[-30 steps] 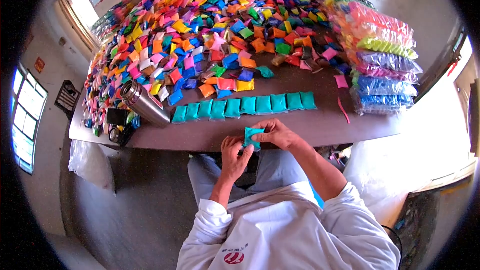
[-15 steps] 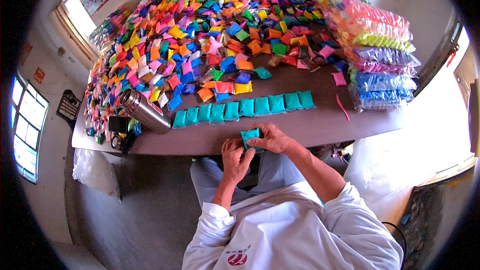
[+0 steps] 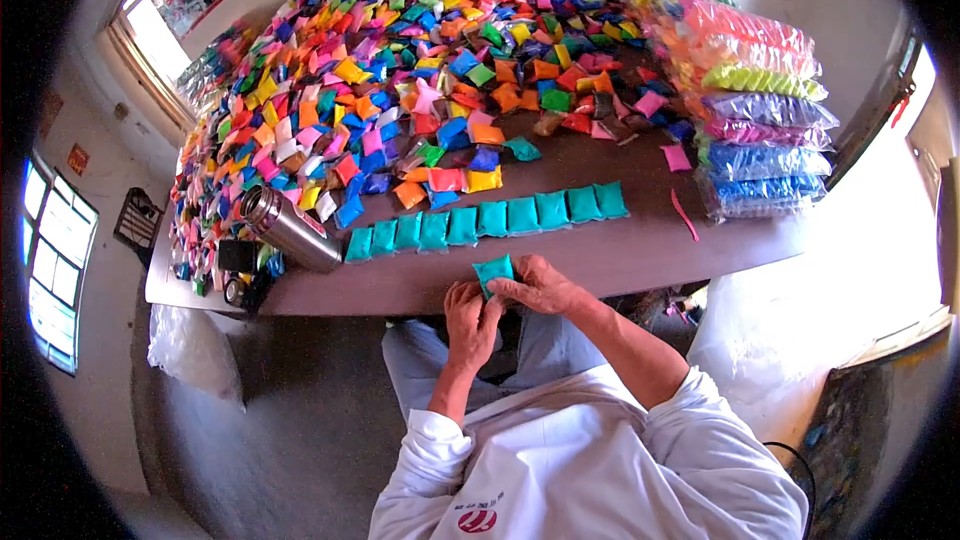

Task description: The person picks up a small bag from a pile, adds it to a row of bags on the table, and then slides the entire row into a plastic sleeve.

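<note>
A small teal packet (image 3: 493, 271) is held between my two hands just over the front edge of the table. My right hand (image 3: 537, 286) pinches it from the right, thumb across its lower part. From the left, the fingers of my left hand (image 3: 470, 318) close on the packet's lower edge, partly hidden behind the thumb. Beyond my hands lies a row of several teal packets (image 3: 492, 219), side by side across the brown table (image 3: 400, 285).
A large heap of multicoloured packets (image 3: 400, 70) covers the back. At the left stand a steel flask (image 3: 300, 230), tilted, and a small black object (image 3: 237, 256). Stacked clear bags of packets (image 3: 765, 155) rise at the right. A pink strip (image 3: 685, 215) lies near them.
My hands have shifted slightly left, and the teal packet has tilted a little and moved left with them. The row of packets stays in place.
</note>
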The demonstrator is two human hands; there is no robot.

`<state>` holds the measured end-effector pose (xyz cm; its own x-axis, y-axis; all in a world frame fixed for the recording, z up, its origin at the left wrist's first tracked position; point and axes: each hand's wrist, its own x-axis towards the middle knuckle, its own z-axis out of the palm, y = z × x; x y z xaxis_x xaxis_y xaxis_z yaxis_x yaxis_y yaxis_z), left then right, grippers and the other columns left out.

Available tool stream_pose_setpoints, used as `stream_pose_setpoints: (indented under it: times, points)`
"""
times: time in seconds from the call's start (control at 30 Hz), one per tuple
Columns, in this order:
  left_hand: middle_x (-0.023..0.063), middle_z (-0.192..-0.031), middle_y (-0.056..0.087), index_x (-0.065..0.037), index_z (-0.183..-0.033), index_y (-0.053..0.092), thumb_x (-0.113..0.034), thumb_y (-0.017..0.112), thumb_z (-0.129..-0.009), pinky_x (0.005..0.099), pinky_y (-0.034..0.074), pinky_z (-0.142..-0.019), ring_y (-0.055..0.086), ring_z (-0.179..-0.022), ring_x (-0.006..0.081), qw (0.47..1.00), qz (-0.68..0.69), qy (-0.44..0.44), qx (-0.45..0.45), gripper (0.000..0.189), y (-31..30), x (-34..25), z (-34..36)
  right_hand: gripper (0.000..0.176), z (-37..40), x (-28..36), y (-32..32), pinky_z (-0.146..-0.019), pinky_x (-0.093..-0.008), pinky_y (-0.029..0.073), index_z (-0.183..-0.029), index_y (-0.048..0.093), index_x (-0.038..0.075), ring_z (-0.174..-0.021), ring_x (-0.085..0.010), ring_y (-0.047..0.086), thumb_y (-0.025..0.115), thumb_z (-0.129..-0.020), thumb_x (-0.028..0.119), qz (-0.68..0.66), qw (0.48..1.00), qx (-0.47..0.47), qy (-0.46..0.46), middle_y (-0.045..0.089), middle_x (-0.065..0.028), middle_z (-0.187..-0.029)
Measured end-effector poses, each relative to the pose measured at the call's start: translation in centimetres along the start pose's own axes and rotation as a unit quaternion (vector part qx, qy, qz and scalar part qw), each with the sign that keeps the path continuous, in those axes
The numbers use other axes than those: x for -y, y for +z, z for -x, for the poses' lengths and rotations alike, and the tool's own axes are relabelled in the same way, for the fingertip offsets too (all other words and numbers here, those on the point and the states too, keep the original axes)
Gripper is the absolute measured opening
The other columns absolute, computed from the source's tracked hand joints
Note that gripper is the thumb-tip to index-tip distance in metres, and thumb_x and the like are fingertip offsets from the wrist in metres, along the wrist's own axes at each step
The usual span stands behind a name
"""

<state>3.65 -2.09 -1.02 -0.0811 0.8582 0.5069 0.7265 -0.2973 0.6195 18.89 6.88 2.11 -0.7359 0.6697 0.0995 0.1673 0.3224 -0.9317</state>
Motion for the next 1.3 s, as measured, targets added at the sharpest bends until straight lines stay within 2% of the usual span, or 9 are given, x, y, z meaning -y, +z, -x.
stream_pose_setpoints:
  times: [0.37,0.47,0.57,0.67,0.73,0.97,1.07,1.23,1.3]
  points:
    - [0.0121,-0.088,0.060,-0.004,-0.072,0.061,-0.025,0.050,-0.091,0.0481,0.035,-0.092,0.053,-0.093,0.0344,1.000,-0.013,0.000,0.012,0.031,0.2,0.2,0.4,0.031,-0.3,-1.3,0.4,-0.073,-0.0338,0.047,-0.102,0.061,0.001,-0.080,-0.0109,0.053,0.057,-0.093,0.031,-0.095,0.994,0.020,0.045,0.064,-0.0090,-0.084]
    - [0.0139,-0.083,0.058,-0.003,-0.072,0.060,-0.024,0.051,-0.090,0.0486,0.035,-0.091,0.053,-0.090,0.0355,1.000,0.004,-0.008,0.013,0.029,0.5,1.2,0.6,0.033,-0.2,-0.8,0.8,-0.069,-0.0352,0.047,-0.105,0.057,0.001,-0.076,-0.0126,0.056,0.057,-0.093,0.031,-0.087,0.996,-0.016,-0.001,0.065,-0.0099,-0.085]
    - [0.0130,-0.082,0.058,-0.004,-0.071,0.060,-0.023,0.048,-0.091,0.0479,0.035,-0.092,0.052,-0.090,0.0352,1.000,-0.020,0.016,0.007,0.030,0.3,0.0,0.2,0.023,-0.1,-0.9,0.5,-0.069,-0.0288,0.046,-0.104,0.055,0.003,-0.078,-0.0082,0.052,0.056,-0.095,0.024,-0.039,0.999,0.010,0.009,0.057,-0.0006,-0.084]
    - [0.0118,-0.083,0.058,-0.005,-0.069,0.060,-0.023,0.045,-0.094,0.0475,0.034,-0.094,0.052,-0.090,0.0341,0.999,-0.036,0.028,0.003,0.034,0.2,-0.8,0.0,0.021,0.4,-1.0,0.8,-0.072,-0.0282,0.046,-0.103,0.056,0.003,-0.084,-0.0078,0.052,0.058,-0.093,0.022,-0.129,0.991,0.002,0.042,0.058,-0.0003,-0.090]
    - [0.0109,-0.084,0.058,-0.006,-0.064,0.059,-0.024,0.046,-0.094,0.0462,0.033,-0.095,0.053,-0.091,0.0328,0.999,0.020,-0.019,0.019,0.038,0.1,0.0,0.3,0.026,0.8,0.2,0.5,-0.070,-0.0306,0.047,-0.105,0.057,0.002,-0.084,-0.0092,0.055,0.065,-0.088,0.020,-0.263,0.956,-0.124,0.030,0.064,-0.0043,-0.092]
    - [0.0070,-0.102,0.063,-0.005,-0.065,0.061,-0.021,0.050,-0.091,0.0444,0.033,-0.098,0.054,-0.097,0.0289,1.000,-0.010,0.011,0.008,0.033,-0.3,-0.7,0.3,0.016,5.3,-2.5,-10.6,-0.063,-0.0242,0.042,-0.091,0.056,0.004,-0.074,-0.0064,0.048,0.062,-0.091,0.018,-0.117,0.907,-0.405,-0.010,0.053,0.0030,-0.080]
    - [0.0062,-0.102,0.063,-0.004,-0.069,0.063,-0.021,0.053,-0.089,0.0445,0.034,-0.098,0.054,-0.098,0.0289,1.000,-0.022,0.013,-0.003,0.028,0.2,-0.1,0.5,0.023,6.7,-4.5,-15.0,-0.056,-0.0285,0.033,-0.081,0.050,0.002,-0.068,-0.0073,0.038,0.059,-0.088,0.021,-0.009,0.908,-0.412,0.078,0.042,0.0036,-0.072]
    - [0.0059,-0.102,0.063,-0.002,-0.074,0.063,-0.020,0.056,-0.087,0.0447,0.035,-0.098,0.054,-0.100,0.0289,0.999,-0.036,0.007,-0.008,0.023,-0.1,-0.8,0.4,0.022,5.4,-7.3,-17.3,-0.055,-0.0324,0.034,-0.080,0.051,0.000,-0.062,-0.0130,0.039,0.061,-0.081,0.020,0.102,0.907,-0.378,0.155,0.042,-0.0049,-0.065]
    - [0.0063,-0.103,0.063,-0.002,-0.073,0.062,-0.018,0.057,-0.086,0.0454,0.034,-0.099,0.054,-0.101,0.0287,0.999,-0.046,0.015,0.004,0.022,-0.2,-0.8,0.4,0.023,4.9,-7.4,-17.1,-0.057,-0.0350,0.037,-0.080,0.052,0.000,-0.063,-0.0171,0.045,0.061,-0.081,0.021,0.138,0.901,-0.393,0.124,0.047,-0.0091,-0.066]
